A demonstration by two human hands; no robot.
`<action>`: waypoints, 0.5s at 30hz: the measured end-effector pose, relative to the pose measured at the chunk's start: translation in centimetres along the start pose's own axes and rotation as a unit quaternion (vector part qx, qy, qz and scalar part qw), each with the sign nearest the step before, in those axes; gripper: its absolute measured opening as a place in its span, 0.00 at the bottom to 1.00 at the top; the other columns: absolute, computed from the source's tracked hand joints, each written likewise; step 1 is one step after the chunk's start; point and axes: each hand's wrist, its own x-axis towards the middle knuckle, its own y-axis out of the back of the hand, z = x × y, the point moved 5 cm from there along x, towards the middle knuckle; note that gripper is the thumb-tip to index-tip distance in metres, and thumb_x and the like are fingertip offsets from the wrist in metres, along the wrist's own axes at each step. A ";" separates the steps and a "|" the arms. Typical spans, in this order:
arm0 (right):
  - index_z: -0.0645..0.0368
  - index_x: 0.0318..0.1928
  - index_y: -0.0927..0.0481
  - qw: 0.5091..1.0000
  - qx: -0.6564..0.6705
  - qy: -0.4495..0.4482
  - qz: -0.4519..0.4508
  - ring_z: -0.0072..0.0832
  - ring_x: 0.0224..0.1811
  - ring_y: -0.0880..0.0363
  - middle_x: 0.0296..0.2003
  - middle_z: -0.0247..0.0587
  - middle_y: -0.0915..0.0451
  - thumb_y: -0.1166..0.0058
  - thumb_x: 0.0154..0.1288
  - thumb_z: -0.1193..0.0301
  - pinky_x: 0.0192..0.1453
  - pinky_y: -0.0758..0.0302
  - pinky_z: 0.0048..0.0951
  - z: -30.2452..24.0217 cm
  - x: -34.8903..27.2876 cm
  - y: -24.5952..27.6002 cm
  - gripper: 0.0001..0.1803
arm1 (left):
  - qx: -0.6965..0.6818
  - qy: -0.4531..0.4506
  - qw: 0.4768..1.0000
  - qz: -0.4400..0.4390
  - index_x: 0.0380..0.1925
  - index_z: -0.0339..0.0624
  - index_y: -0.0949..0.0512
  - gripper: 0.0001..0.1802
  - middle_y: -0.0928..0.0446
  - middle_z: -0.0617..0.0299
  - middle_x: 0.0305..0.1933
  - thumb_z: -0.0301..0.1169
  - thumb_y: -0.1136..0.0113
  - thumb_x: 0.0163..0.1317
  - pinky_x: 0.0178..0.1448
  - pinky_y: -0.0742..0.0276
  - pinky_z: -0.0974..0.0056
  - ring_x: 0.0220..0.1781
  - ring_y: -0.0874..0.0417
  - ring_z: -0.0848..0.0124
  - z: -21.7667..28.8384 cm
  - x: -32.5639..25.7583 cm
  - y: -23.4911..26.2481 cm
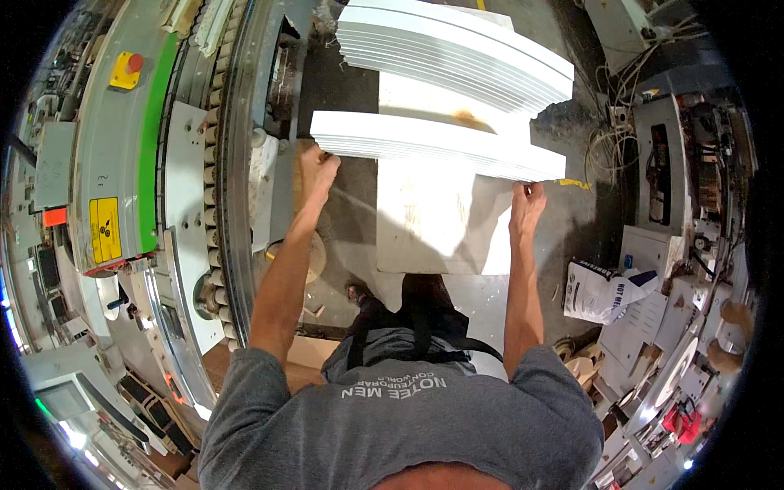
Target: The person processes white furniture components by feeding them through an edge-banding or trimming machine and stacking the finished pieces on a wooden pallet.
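Machine: on my left runs the long grey-green metal machine with a bright green stripe point(122, 155), a track of pale rollers along its side.
Board: a flat, pale rectangular board point(408, 216) lies on the floor ahead of me.
Far stack: a thick stack of long white panels point(457, 53) sits beyond, slanting across.
Near stack: a thinner stack of long white panels point(433, 149) spans between my hands, over the board and nearer me than the far stack; I cannot tell whether it is lifted or resting.
Arms: both are bare below grey short sleeves and reach forward, well apart; the left forearm leans inward, the right points almost straight ahead.
Left hand: my left hand point(319, 169) grasps the near stack at its left end, fingers bent, knuckles raised.
Right hand: my right hand point(528, 202) grips its near edge by the right end, fingertips curled up against it.
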 end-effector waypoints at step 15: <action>0.71 0.51 0.24 0.999 -0.004 0.028 -0.026 0.37 0.42 0.23 0.39 0.52 0.20 0.45 0.64 0.65 0.49 0.26 0.38 0.6 -2.4 1.2 0.22 | 0.295 -0.322 0.895 0.096 0.58 0.33 0.23 0.27 0.27 0.47 0.66 0.28 0.32 0.57 0.71 0.34 0.50 0.69 0.29 0.52 14.3 -11.7 1.1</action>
